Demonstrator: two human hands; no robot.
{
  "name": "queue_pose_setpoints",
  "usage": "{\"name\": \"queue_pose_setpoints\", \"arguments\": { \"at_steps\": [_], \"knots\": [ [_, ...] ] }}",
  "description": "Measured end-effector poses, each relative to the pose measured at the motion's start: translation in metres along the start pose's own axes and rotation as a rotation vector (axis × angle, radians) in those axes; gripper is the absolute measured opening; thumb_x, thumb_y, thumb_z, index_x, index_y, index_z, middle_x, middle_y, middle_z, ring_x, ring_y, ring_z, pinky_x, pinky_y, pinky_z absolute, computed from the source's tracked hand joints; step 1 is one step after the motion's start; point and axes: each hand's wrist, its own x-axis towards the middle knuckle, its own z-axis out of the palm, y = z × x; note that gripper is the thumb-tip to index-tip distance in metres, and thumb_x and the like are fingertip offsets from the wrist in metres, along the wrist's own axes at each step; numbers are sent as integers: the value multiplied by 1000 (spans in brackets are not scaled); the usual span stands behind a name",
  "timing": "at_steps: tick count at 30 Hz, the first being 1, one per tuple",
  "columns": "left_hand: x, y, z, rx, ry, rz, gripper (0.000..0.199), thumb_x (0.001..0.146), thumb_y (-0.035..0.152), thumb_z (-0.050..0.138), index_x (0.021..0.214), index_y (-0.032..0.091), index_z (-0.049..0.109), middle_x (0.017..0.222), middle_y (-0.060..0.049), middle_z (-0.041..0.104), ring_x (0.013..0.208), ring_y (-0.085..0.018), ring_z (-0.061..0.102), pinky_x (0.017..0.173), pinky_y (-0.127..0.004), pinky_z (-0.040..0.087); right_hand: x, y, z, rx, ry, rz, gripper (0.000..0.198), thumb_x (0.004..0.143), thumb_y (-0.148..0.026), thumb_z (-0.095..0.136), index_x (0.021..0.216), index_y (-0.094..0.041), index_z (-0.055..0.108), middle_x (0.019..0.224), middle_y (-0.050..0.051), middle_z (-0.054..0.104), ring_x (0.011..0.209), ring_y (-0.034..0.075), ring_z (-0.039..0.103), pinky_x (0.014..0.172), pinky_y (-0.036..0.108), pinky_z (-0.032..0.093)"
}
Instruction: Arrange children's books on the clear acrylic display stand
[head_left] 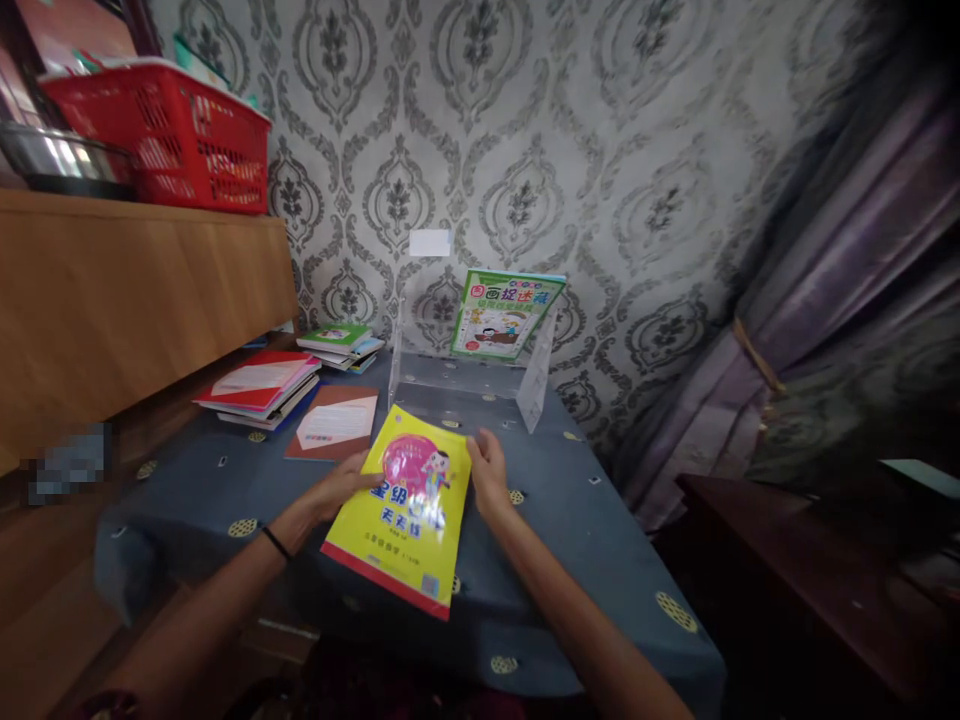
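A yellow workbook with a red bottom edge and a pink circle on its cover is held tilted above the table's front half. My left hand grips its left side, thumb on the cover. At the upper right edge, my right hand is closed on the same workbook. Behind it stands a clear acrylic book rack, with a green-bordered picture book leaning at its right end. A brown book with a white label panel lies flat just left of the workbook.
On the left of the blue tablecloth lie a stack of books with a red one on top and another stack with a green book. A wooden cabinet bears a red basket. A purple curtain hangs at right.
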Motion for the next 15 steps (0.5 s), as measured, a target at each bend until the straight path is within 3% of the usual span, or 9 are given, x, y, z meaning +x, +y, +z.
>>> {"name": "queue_pose_setpoints", "arguments": {
  "at_steps": [1,3,6,8,11,15],
  "knots": [
    [3,-4,-3,15,-19,-61,50,59,32,90,100,13,67,82,-11,78,64,-23,73,62,-33,58,2,0,1,-98,-7,-68,65,85,-57,59,136,-17,52,139,19,60,137,34,49,111,55,41],
    [9,-10,-8,30,-38,-137,44,58,32,90,92,13,68,79,-11,77,63,-23,72,60,-32,57,-2,-1,14,-391,-171,-259,60,91,-49,53,140,-15,50,151,18,50,145,30,39,119,50,32],
    [18,-15,-13,30,-2,-150,44,60,30,88,97,15,70,79,-9,78,63,-24,73,62,-34,57,-15,2,51,-709,-701,-459,50,101,-43,38,145,-20,49,151,11,52,143,23,43,119,42,33],
    [22,-17,-17,22,38,-152,48,60,28,86,104,16,70,83,-8,79,65,-27,73,63,-37,57,-17,6,74,-813,-889,-521,55,104,-46,31,150,-18,42,154,9,48,148,22,34,122,43,26],
    [27,-20,-24,23,61,-194,49,58,29,86,103,13,72,84,-10,79,68,-29,74,67,-39,58,-2,14,84,-954,-897,-491,59,105,-47,28,152,-13,40,159,12,39,152,23,26,124,46,21],
    [27,-21,-25,44,69,-234,42,57,31,86,92,13,72,77,-11,78,66,-28,73,64,-37,58,27,20,63,-1106,-787,-419,62,105,-46,31,154,-9,34,161,16,34,151,25,28,123,46,22]
  ]
}}
